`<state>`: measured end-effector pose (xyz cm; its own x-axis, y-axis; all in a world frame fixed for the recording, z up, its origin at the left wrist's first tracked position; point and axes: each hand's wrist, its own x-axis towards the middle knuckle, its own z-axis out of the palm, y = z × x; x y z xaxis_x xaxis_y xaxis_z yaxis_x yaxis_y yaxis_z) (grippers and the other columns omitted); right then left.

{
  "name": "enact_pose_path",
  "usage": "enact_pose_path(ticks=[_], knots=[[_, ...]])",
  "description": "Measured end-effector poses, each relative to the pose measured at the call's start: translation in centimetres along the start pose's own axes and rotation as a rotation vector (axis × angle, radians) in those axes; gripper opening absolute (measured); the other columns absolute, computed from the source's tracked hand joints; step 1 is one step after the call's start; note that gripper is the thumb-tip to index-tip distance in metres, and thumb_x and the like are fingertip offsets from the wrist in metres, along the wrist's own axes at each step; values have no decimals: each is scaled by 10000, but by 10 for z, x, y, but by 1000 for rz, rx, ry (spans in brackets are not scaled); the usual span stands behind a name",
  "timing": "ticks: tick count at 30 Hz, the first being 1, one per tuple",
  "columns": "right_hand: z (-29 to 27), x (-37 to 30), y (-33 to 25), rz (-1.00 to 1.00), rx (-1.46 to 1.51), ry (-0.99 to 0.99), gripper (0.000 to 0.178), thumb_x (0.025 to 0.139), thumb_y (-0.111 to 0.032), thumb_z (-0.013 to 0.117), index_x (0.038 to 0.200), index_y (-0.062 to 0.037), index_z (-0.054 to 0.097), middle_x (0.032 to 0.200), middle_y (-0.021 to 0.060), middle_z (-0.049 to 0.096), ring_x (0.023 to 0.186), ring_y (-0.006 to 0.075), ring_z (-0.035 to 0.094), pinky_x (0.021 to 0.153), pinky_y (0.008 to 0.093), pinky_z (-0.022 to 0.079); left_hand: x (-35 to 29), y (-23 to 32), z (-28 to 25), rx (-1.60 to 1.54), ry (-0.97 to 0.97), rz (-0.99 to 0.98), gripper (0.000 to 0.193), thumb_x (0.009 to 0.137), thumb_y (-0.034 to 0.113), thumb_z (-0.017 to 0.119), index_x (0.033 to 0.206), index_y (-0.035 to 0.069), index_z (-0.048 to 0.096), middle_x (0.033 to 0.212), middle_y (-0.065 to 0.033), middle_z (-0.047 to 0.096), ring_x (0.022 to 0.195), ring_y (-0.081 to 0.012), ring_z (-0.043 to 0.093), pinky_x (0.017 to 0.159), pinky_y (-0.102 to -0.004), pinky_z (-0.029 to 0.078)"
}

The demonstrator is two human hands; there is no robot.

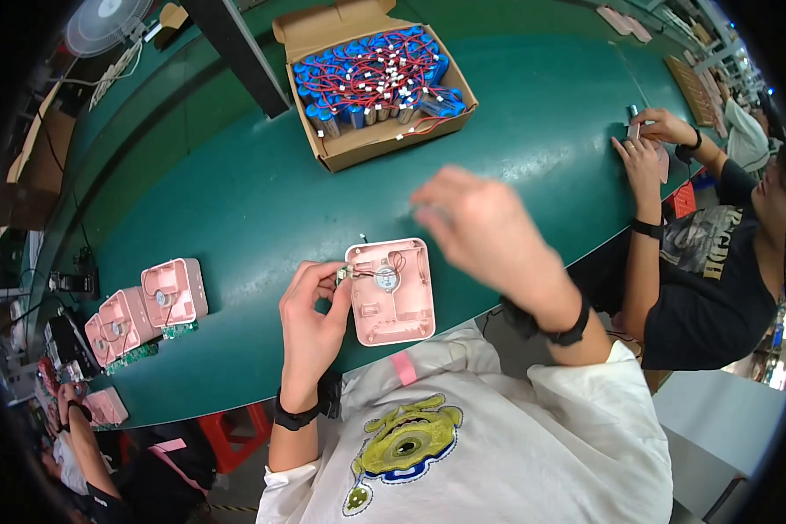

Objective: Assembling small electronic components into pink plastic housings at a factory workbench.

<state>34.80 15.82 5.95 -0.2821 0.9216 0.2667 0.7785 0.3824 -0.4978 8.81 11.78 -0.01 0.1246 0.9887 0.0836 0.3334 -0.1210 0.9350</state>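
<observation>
In front of me lies a pink plastic housing (410, 310), its hollow side up, with a round silver speaker (386, 279) and thin wires inside. At its upper left edge my left hand (310, 310) is closed, thumb and fingers pinching a small circuit board (344, 273) joined to the wires. My right hand (480, 218) is raised above the table, right of the housing and apart from it. Motion smears its fingers, so whether anything is in them stays hidden. A tiny dark piece (363, 237) lies just beyond the housing.
An open cardboard box (349, 160) of blue wired batteries (371, 74) stands at the far side of the green table (244, 205). More pink housings (122, 323) with green boards sit at left. A metal post (240, 61) rises beside the box. Co-workers' hands (646, 144) work at right.
</observation>
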Motion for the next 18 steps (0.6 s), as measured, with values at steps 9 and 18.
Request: enact_pose_path(ticks=[9, 18], knots=[[7, 69, 59, -138, -100, 179, 182, 858, -52, 780, 1038, -42, 762, 958, 123, 722, 828, 344, 699, 787, 425, 581, 5, 10, 13, -113, -82, -121, 180, 931, -51, 696, 1110, -65, 697, 978, -102, 659, 805, -153, 674, 721, -280, 555], [-18, 78, 58, 32, 323, 299, 101, 949, -68, 749, 1026, -10, 777, 942, 92, 765, 760, 178, 722, 676, 302, 569, 6, 14, 17, -149, -77, -104, 173, 946, -43, 698, 1117, -71, 690, 996, -95, 662, 822, -145, 676, 717, -273, 553]])
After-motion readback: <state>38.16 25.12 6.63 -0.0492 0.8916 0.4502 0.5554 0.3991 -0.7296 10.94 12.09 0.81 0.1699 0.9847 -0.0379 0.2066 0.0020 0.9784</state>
